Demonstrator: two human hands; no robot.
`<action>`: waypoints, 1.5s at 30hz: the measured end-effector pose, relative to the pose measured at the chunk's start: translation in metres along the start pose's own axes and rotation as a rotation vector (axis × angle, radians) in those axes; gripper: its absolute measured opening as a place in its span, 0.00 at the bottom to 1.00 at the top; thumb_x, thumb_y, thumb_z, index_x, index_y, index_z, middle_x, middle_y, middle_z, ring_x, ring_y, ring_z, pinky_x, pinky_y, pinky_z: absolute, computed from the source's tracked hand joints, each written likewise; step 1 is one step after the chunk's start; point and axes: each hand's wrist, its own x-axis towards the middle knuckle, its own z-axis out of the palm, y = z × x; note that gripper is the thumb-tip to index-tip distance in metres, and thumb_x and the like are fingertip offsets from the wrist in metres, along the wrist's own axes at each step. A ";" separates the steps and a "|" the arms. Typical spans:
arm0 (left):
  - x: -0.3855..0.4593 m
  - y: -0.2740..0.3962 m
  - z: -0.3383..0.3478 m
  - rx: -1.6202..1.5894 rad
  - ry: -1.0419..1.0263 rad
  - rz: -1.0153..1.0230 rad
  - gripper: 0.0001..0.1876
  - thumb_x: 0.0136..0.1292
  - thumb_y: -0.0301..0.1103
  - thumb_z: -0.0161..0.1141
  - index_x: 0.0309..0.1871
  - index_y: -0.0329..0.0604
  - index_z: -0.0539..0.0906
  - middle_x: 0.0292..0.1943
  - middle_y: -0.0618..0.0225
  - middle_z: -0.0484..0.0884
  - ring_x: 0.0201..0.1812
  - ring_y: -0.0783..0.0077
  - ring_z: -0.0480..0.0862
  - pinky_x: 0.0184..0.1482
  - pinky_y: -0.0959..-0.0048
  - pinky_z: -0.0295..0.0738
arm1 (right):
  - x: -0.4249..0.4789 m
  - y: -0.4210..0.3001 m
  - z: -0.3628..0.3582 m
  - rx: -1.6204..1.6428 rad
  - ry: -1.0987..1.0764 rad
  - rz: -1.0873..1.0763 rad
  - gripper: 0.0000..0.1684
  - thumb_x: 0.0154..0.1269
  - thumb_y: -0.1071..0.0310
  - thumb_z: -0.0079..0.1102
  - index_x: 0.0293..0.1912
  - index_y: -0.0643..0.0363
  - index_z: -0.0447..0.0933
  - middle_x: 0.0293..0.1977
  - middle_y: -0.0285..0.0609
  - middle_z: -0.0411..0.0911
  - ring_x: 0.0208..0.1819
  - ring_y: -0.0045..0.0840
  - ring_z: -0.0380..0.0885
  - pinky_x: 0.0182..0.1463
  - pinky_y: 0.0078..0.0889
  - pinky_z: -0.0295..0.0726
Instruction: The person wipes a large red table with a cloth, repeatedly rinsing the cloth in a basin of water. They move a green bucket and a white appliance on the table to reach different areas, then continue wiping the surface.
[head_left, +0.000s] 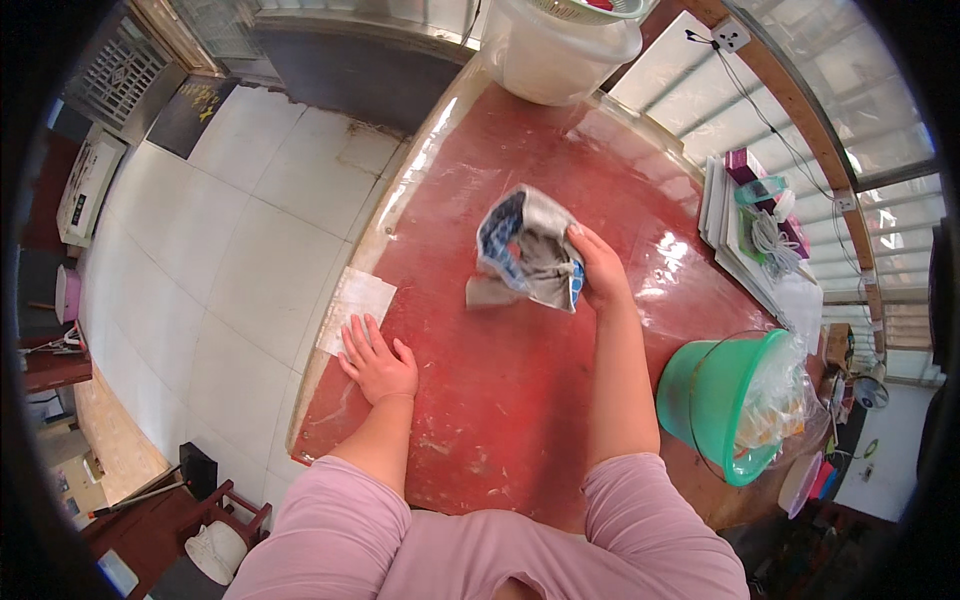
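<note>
My right hand (602, 264) grips a crumpled cloth (551, 214), grey with a blue patterned side, over the middle of the red tabletop (480, 420). The cloth is partly blurred and bunched, so its lower folds are hard to make out. My left hand (379, 360) lies palm down near the table's left edge, fingers spread. Its fingertips rest on a whitish rectangular patch (367, 292) at that edge; whether this is a sheet or bare surface I cannot tell.
A green bucket (682, 397) holding plastic bags stands at the right. White plastic tubs (559, 64) sit at the table's far end. Flat boards (724, 232) with boxes and a coiled cable (772, 240) lie along the right side. Left of the table is a tiled floor (232, 247).
</note>
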 end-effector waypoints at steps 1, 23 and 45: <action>0.001 0.008 0.000 -0.021 0.008 0.020 0.36 0.66 0.42 0.57 0.77 0.46 0.65 0.81 0.61 0.56 0.81 0.53 0.54 0.76 0.41 0.52 | 0.004 0.016 -0.027 -0.255 0.190 -0.117 0.22 0.77 0.60 0.55 0.61 0.65 0.76 0.56 0.49 0.80 0.55 0.34 0.80 0.61 0.39 0.78; 0.001 -0.005 -0.007 -0.068 -0.052 -0.042 0.37 0.66 0.38 0.56 0.79 0.48 0.61 0.80 0.59 0.57 0.81 0.51 0.52 0.76 0.38 0.47 | 0.006 0.139 0.179 -1.438 -0.111 -0.738 0.49 0.62 0.58 0.65 0.79 0.42 0.55 0.80 0.43 0.51 0.79 0.48 0.52 0.78 0.63 0.50; -0.026 -0.113 -0.031 -1.024 0.430 -0.458 0.19 0.75 0.28 0.47 0.66 0.35 0.67 0.57 0.63 0.74 0.47 0.72 0.71 0.57 0.71 0.70 | -0.119 0.204 0.293 -1.361 -0.531 -0.848 0.42 0.59 0.61 0.65 0.73 0.48 0.67 0.79 0.44 0.54 0.78 0.49 0.55 0.77 0.64 0.52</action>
